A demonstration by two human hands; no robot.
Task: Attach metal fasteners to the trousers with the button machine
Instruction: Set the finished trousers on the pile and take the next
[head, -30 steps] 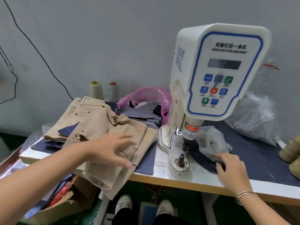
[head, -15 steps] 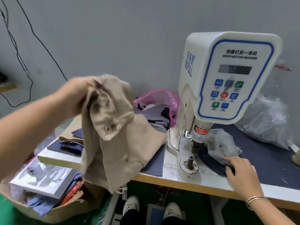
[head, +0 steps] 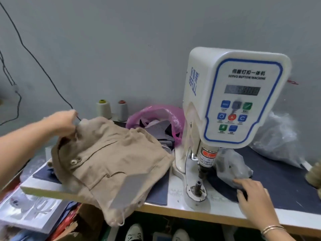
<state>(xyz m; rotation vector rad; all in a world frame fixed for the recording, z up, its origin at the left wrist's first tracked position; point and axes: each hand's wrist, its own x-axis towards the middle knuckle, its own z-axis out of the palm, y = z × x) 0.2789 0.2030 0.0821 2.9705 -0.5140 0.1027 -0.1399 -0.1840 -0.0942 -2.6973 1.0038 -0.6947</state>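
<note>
Our left hand (head: 65,120) is pinching the far left edge of the tan cotton trousers (head: 111,164), fingers clamped on the fabric and lifting that corner a bit. The trousers lie in a rumpled heap on the left part of the white worktable (head: 175,208), just left of the machine, with the near end drooping over the table's near edge. We can spot 1 round metal fastener (head: 75,161) already on the waistband.

The white and blue servo button machine (head: 232,101) stands right of the trousers, its metal post die (head: 198,186) bare on the base below the punch.

Our right hand (head: 252,197) sits on the dark blue mat (head: 281,181) to the right of the machine, fingers fairly straight and a little apart, tips touching the small clear plastic bag (head: 231,166) beside the punch.

Far side of the table: 2 thread cones (head: 111,109), a pink plastic bag (head: 156,113) with dark fabric scraps.
</note>
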